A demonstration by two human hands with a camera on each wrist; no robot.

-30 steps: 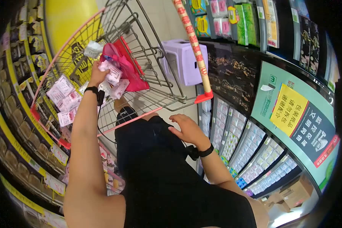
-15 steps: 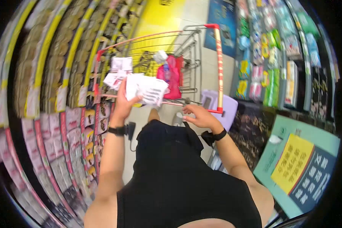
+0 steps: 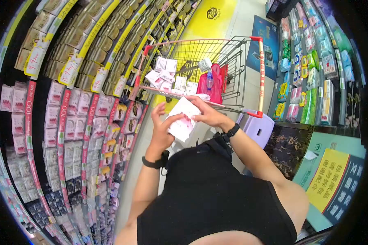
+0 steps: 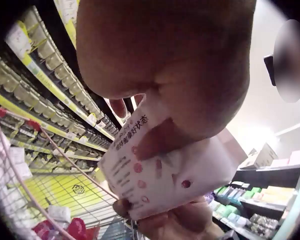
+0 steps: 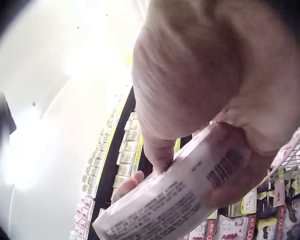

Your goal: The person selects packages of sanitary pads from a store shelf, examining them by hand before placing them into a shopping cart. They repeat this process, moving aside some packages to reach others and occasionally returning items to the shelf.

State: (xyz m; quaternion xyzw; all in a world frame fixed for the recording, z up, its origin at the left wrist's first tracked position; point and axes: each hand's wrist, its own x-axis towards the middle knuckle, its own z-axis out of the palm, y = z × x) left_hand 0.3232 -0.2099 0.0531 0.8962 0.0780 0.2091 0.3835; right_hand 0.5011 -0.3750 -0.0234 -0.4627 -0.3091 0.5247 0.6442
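Note:
A white packet point(image 3: 184, 118) with pink print is held between both hands in front of the torso, tilted, near the cart's side. My left hand point(image 3: 162, 132) has its thumb across the printed face, and its other fingers stick up at the packet's left edge. From the right, my right hand point(image 3: 210, 114) grips the packet, thumb on the near face and fingers behind it. Dark lettering and pink marks show on the packet in the left wrist view. A barcode and lines of small text show on it in the right wrist view.
The wire cart point(image 3: 229, 94) stands just ahead, with several similar packets point(image 3: 161, 75) and a bright pink bag point(image 3: 212, 83) inside. Shelves point(image 3: 75, 108) of packets line the left side. A lilac box point(image 3: 255, 130) and a green sign board point(image 3: 335, 175) are on the right.
My left hand has brought the packet up out of the cart and toward the body. The right hand, free before, now holds it too. The cart appears farther right in view.

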